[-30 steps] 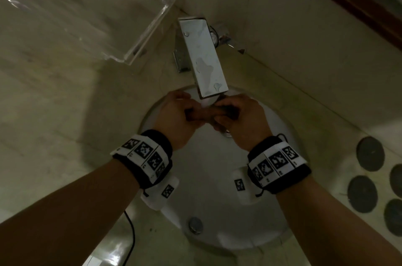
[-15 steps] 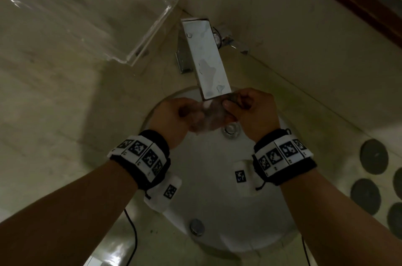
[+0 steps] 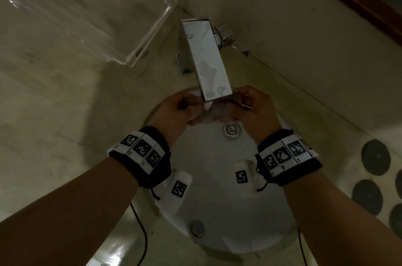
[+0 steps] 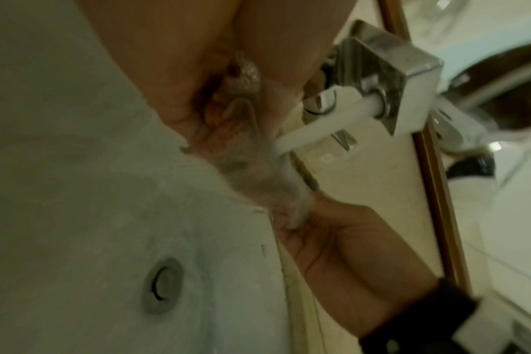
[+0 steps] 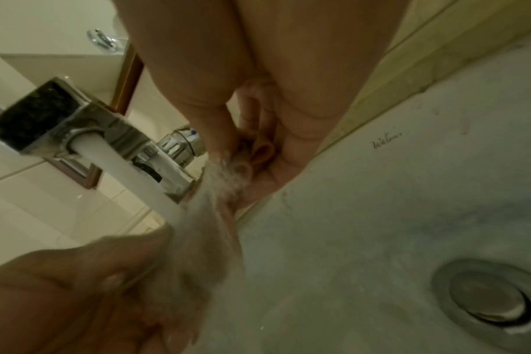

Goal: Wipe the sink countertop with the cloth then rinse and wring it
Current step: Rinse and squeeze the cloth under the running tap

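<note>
A thin, wet, greyish cloth [image 3: 214,112] hangs stretched between my two hands under the chrome faucet spout [image 3: 206,59], over the white round sink [image 3: 217,211]. My left hand [image 3: 178,109] pinches its left end and my right hand [image 3: 250,104] pinches its right end. In the wrist views a white stream of water [image 5: 130,177] runs from the spout [image 4: 403,71] onto the cloth [image 4: 258,182] [image 5: 209,215]. My left hand's curled fingers [image 4: 228,115] hold the cloth from above, and my right hand [image 4: 334,239] grips it below. The fingertips are partly hidden by the fabric.
The drain plug [image 3: 231,129] sits just below the cloth. A clear glass shelf [image 3: 87,11] juts out at upper left above the beige countertop [image 3: 54,113]. Dark round discs [image 3: 375,157] lie on the counter at right. The faucet handle [image 3: 226,37] stands beside the spout against the wall.
Both hands have moved apart and slightly up, spreading the bunched cloth out under the spout.
</note>
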`<state>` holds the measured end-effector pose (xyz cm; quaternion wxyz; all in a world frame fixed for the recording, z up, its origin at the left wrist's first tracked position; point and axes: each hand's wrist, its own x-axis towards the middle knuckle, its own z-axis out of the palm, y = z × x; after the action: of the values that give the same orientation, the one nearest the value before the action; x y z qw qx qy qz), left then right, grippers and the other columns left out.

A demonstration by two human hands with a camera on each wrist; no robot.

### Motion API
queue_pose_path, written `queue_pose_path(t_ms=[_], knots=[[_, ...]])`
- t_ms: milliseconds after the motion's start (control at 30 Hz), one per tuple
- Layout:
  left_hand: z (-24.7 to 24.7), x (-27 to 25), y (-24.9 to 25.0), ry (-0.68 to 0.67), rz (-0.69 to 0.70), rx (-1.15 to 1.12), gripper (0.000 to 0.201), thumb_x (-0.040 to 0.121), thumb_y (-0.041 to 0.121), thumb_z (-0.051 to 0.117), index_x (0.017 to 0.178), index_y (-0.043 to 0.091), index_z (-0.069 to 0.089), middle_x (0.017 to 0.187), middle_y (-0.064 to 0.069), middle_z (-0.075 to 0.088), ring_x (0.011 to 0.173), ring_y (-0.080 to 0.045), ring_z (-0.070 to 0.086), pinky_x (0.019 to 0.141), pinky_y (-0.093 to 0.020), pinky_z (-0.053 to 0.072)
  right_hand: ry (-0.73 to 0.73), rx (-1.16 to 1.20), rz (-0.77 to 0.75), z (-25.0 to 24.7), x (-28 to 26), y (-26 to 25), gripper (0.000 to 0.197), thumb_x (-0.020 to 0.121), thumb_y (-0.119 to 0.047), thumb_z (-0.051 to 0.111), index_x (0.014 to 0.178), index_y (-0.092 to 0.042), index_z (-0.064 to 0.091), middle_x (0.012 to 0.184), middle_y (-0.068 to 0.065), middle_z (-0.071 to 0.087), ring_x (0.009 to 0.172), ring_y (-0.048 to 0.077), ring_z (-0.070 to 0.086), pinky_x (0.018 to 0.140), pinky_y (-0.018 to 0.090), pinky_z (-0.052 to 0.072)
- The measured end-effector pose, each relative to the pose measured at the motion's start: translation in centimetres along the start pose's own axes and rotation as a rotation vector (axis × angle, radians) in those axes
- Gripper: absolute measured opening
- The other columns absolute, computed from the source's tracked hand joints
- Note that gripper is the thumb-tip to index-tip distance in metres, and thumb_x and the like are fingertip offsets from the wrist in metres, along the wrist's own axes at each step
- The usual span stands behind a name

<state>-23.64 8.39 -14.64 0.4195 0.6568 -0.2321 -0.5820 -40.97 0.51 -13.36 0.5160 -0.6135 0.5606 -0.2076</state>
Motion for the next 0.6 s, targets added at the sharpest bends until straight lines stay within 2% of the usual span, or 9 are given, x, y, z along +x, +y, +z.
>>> queue_pose_path(t_ms=[67, 133, 233, 300, 367, 400, 500, 533, 600], knots=[[0.2, 0.1, -0.3, -0.013, 0.009, 0.028, 0.035, 0.077, 0.031, 0.071, 0.107, 0.013, 0.067, 0.104, -0.021, 0.072, 0.100, -0.043, 0.067, 0.086, -0.063, 0.053, -0.007, -0.002, -0.004, -0.1, 0.1, 0.0, 0.026, 0.077, 0.005, 0.069, 0.089, -0.016, 0.062, 0.081, -0.004, 0.067, 0.071, 0.001, 0.064, 0.063, 0.016, 0.055], [0.3, 0.1, -0.5, 0.011, 0.032, 0.084, 0.034, 0.074, 0.029, 0.071, 0.102, 0.010, 0.066, 0.097, -0.021, 0.072, 0.093, -0.042, 0.069, 0.081, -0.058, 0.058, 0.005, -0.036, -0.019, 0.1, -0.1, -0.1, 0.023, 0.076, 0.004, 0.070, 0.089, -0.013, 0.062, 0.081, -0.002, 0.064, 0.073, 0.007, 0.063, 0.062, 0.015, 0.054], [0.6, 0.0, -0.6, 0.078, 0.043, 0.167, 0.022, 0.077, 0.019, 0.066, 0.097, 0.010, 0.066, 0.087, -0.017, 0.072, 0.081, -0.034, 0.069, 0.072, -0.054, 0.060, 0.038, -0.119, -0.079, 1.0, -0.8, -0.6, 0.021, 0.074, -0.006, 0.074, 0.090, -0.010, 0.060, 0.077, 0.000, 0.062, 0.071, 0.015, 0.060, 0.063, 0.024, 0.053], [0.9, -0.1, -0.3, 0.046, 0.006, 0.095, 0.028, 0.084, 0.023, 0.067, 0.104, 0.004, 0.063, 0.090, -0.023, 0.071, 0.079, -0.036, 0.071, 0.070, -0.058, 0.059, 0.033, -0.142, -0.145, 1.9, -1.4, -1.0, 0.023, 0.073, -0.008, 0.075, 0.087, -0.013, 0.058, 0.073, -0.003, 0.060, 0.069, 0.015, 0.059, 0.063, 0.025, 0.051], [1.1, -0.1, 0.0, 0.026, -0.015, 0.023, 0.031, 0.087, 0.018, 0.066, 0.110, -0.004, 0.060, 0.098, -0.029, 0.068, 0.082, -0.034, 0.069, 0.077, -0.056, 0.059, -0.004, -0.116, -0.172, 2.8, -2.1, -1.3, 0.022, 0.074, -0.006, 0.074, 0.087, -0.014, 0.059, 0.074, -0.004, 0.062, 0.070, 0.013, 0.060, 0.063, 0.025, 0.052], [1.0, -0.2, 0.2, 0.032, -0.002, 0.015, 0.028, 0.089, 0.013, 0.064, 0.111, -0.003, 0.060, 0.102, -0.027, 0.069, 0.085, -0.032, 0.068, 0.080, -0.049, 0.059, -0.029, -0.090, -0.163, 3.1, -2.5, -1.4, 0.022, 0.074, -0.004, 0.074, 0.088, -0.014, 0.061, 0.076, -0.006, 0.063, 0.071, 0.010, 0.060, 0.062, 0.024, 0.052], [1.0, -0.1, 0.1, 0.045, 0.022, 0.046, 0.027, 0.091, 0.011, 0.061, 0.118, 0.014, 0.062, 0.114, -0.006, 0.068, 0.101, -0.022, 0.065, 0.090, -0.039, 0.054, -0.080, -0.011, -0.149, 3.5, -3.4, -1.5, 0.025, 0.074, -0.001, 0.074, 0.087, -0.018, 0.062, 0.078, -0.014, 0.061, 0.071, 0.003, 0.058, 0.062, 0.027, 0.052], [1.0, -0.3, 0.1, 0.046, 0.003, 0.043, 0.033, 0.090, 0.013, 0.062, 0.122, 0.020, 0.060, 0.121, -0.002, 0.065, 0.107, -0.020, 0.064, 0.093, -0.038, 0.053, -0.082, 0.013, -0.163, 3.3, -3.5, -1.4, 0.026, 0.074, 0.001, 0.073, 0.085, -0.019, 0.061, 0.076, -0.016, 0.060, 0.070, 0.003, 0.056, 0.063, 0.027, 0.052], [1.3, -0.7, 0.6, 0.041, -0.093, -0.005, 0.049, 0.078, 0.025, 0.071, 0.124, 0.019, 0.057, 0.124, -0.009, 0.064, 0.108, -0.026, 0.065, 0.096, -0.045, 0.054, -0.085, 0.038, -0.212, 3.0, -3.6, -1.3, 0.029, 0.073, 0.003, 0.072, 0.081, -0.020, 0.058, 0.074, -0.018, 0.058, 0.067, 0.003, 0.053, 0.067, 0.025, 0.049]])
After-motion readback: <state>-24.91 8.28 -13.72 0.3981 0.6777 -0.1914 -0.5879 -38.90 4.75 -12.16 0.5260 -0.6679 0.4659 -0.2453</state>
